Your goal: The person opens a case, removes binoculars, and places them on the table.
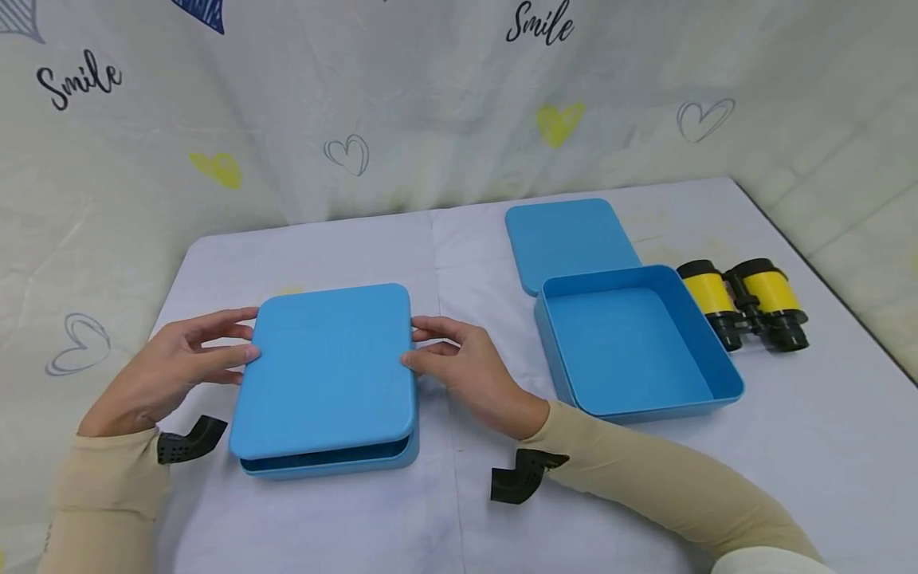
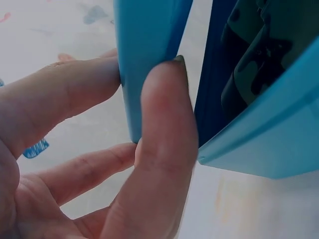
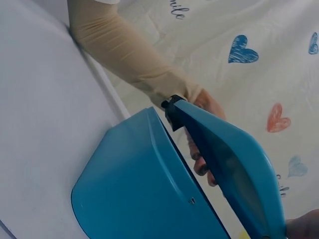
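Both hands hold a blue lid (image 1: 326, 367) by its two sides, over a blue box (image 1: 337, 461). The left hand (image 1: 172, 367) pinches the left edge, its thumb (image 2: 167, 109) pressed to the lid and its fingers spread along the side. On the opposite edge, the right hand (image 1: 473, 371) grips with thumb and fingers. A gap shows between lid and box rim along the near side; the right wrist view has the lid tilted above the box (image 3: 134, 179). Through the gap, the left wrist view reveals a dark, shiny object (image 2: 249, 64) inside, its kind unclear.
An uncovered blue box (image 1: 638, 343) stands to the right, with another blue lid (image 1: 574, 235) lying flat behind it. Black and yellow binoculars (image 1: 746, 303) lie at the far right. White cloth covers the table (image 1: 466, 510); a printed curtain (image 1: 430, 96) hangs behind.
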A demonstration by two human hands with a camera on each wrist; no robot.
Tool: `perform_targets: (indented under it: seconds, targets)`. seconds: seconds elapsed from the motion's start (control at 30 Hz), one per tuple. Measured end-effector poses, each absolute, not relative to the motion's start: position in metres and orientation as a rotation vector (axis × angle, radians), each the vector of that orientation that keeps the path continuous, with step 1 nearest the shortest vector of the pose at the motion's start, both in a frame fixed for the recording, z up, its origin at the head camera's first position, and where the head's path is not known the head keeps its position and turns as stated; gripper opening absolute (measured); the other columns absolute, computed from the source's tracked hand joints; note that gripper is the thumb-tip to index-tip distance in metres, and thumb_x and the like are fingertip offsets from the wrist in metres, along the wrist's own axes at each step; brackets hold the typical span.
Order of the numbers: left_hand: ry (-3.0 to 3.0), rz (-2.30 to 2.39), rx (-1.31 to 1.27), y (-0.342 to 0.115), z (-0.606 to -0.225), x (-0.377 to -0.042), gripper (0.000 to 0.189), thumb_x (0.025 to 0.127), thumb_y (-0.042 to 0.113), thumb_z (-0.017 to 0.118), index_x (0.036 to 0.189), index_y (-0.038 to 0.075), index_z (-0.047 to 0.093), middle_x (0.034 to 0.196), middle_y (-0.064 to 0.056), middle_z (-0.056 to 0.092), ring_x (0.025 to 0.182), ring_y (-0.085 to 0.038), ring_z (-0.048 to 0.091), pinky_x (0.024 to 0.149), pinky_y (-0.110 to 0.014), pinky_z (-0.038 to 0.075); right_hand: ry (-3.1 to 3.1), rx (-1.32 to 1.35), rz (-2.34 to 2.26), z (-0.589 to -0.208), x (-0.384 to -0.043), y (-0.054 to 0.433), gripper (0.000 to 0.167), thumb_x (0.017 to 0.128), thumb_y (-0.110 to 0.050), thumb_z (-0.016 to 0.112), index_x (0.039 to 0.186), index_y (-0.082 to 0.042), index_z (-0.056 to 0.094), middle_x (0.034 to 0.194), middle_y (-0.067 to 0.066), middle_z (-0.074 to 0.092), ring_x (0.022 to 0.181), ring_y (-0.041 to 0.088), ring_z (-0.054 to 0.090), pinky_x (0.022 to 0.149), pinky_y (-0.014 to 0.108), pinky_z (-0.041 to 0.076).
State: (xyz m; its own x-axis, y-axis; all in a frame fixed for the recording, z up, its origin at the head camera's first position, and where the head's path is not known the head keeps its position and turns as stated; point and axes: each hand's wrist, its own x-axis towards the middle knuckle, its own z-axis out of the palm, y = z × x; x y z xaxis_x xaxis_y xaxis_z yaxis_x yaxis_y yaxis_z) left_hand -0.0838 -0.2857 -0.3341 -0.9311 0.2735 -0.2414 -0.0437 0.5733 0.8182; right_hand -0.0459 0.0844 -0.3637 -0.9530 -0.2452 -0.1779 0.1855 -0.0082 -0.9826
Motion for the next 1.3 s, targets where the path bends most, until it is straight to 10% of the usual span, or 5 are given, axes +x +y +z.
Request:
perform_targets:
  seconds: [1.3]
  targets:
    - [2.58, 1.352, 0.209, -0.272, -0.327, -0.095, 0.067, 0.099, 0.034, 0.071, 0.157, 0.014, 0.043, 0.127, 0.001, 0.056, 0.099, -0.004, 0.071, 0.081, -0.03, 0.064, 2.164, -0.109, -1.909, -0.332, -0.06, 0.099, 0.058, 0.092, -0.015, 0.075, 0.147, -0.015, 0.056, 0.133, 0.007, 0.063, 0.11, 0.018, 0.07, 0.102, 0.039, 0.057]
